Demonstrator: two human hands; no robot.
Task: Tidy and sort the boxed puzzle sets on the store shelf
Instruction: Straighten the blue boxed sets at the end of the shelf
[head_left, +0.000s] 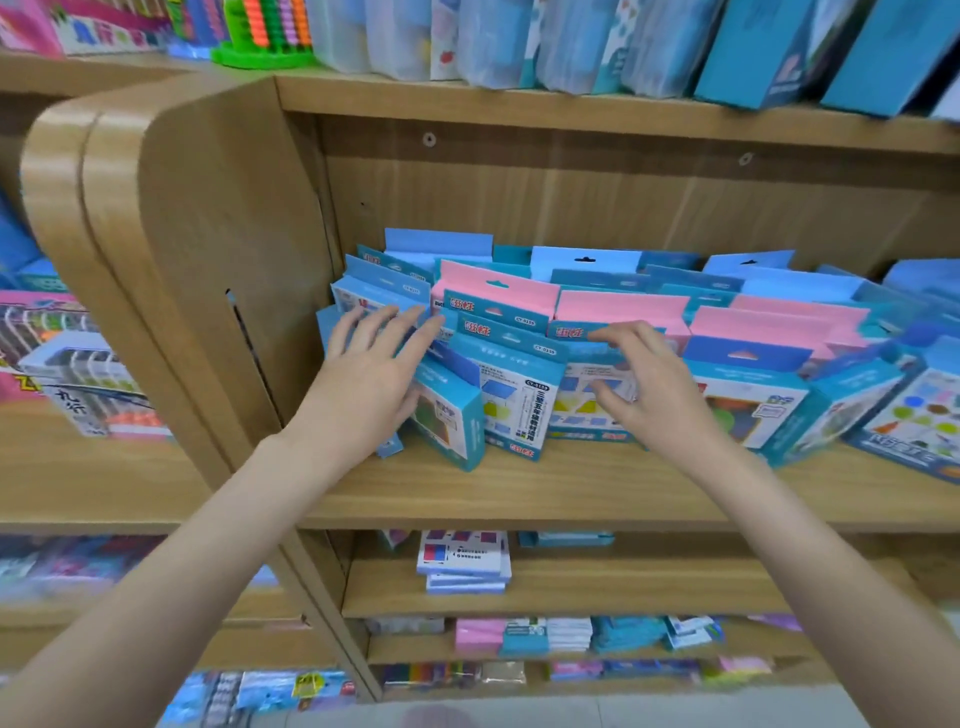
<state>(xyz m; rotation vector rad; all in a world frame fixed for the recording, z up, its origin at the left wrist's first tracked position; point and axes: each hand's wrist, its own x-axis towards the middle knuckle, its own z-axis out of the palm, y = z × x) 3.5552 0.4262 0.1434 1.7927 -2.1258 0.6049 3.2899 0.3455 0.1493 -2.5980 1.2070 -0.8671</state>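
Several blue and pink boxed puzzle sets stand in crowded, leaning rows on the middle wooden shelf (571, 488). My left hand (374, 374) lies flat with fingers spread on the leftmost blue boxes (374, 291), next to the side panel. A blue box (452, 415) tilts forward just right of that hand. Beside it stands a box with a printed label (519, 400). My right hand (649, 384) curls over the top tab of a blue puzzle box (582, 415), thumb on its front. Pink-backed boxes (498, 291) stand behind.
More blue boxes (748, 400) lean at the right. A rounded wooden side panel (208, 234) bounds the shelf on the left. Blue packs (753, 47) and a green abacus (265, 36) sit above. A stack of white boxes (462, 561) lies on the shelf below.
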